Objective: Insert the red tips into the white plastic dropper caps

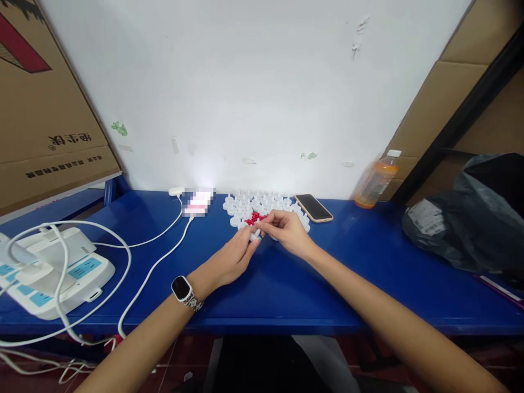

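Over the blue table, my left hand (239, 252) is closed around a small white plastic piece (255, 234) with an upright stem. My right hand (286, 230) pinches at the top of that same piece; whether a tiny part sits between its fingertips is too small to tell. Just behind the hands lies a little heap of red pieces (254, 217). Around and beyond the heap spread many more white plastic pieces (241, 203), most with stems pointing up. A watch (181, 288) is on my left wrist.
A phone (314, 208) lies right of the white pieces. Farther right stand an orange drink bottle (376, 180) and a dark plastic bag (462, 213). On the left are a power strip (73, 273) and looping white cables (158, 262). A white wall (262, 98) rises behind the table.
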{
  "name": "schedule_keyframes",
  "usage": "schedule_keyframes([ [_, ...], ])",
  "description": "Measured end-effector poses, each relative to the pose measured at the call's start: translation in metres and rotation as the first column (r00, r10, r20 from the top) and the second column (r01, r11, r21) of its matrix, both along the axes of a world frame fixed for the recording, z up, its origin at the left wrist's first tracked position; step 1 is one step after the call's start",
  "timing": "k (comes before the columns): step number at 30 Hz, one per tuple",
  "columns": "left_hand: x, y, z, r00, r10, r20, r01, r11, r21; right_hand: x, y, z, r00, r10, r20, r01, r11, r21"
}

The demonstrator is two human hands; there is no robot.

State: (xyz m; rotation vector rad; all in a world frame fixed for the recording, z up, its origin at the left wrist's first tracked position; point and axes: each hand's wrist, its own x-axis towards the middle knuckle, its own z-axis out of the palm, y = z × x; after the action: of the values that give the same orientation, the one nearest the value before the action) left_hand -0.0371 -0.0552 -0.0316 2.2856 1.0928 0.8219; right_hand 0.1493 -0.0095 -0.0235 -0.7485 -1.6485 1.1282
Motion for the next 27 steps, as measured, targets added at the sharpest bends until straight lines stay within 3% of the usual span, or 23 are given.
schedule_keyframes([
  [3,0.004,-0.002,0.0,1.0,0.0,0.021,-0.001,1.0,0.021,-0.008,-0.006,-0.002,0.997,-0.077,-0.029,0.078,0.995,0.058],
  [8,0.008,-0.002,0.001,0.999,-0.011,0.053,0.01,1.0,0.028,-0.013,-0.013,0.001,0.986,-0.158,0.058,0.147,0.976,0.161],
  [14,0.008,0.002,0.001,0.998,0.018,0.068,-0.016,0.999,-0.037,-0.006,-0.012,0.002,0.975,-0.141,0.173,0.106,0.975,0.196],
  [21,-0.004,0.009,0.003,0.997,0.027,0.075,-0.03,0.999,0.033,-0.005,-0.01,0.005,0.958,-0.112,0.264,0.053,0.973,0.223],
  [24,-0.008,0.012,0.0,0.988,0.103,0.116,-0.105,0.994,0.018,-0.003,-0.007,0.006,0.954,-0.088,0.286,0.023,0.975,0.221],
  [27,-0.011,0.016,-0.005,0.956,0.252,0.153,-0.261,0.965,0.041,-0.004,0.008,0.013,0.952,-0.134,0.275,0.063,0.966,0.253],
])
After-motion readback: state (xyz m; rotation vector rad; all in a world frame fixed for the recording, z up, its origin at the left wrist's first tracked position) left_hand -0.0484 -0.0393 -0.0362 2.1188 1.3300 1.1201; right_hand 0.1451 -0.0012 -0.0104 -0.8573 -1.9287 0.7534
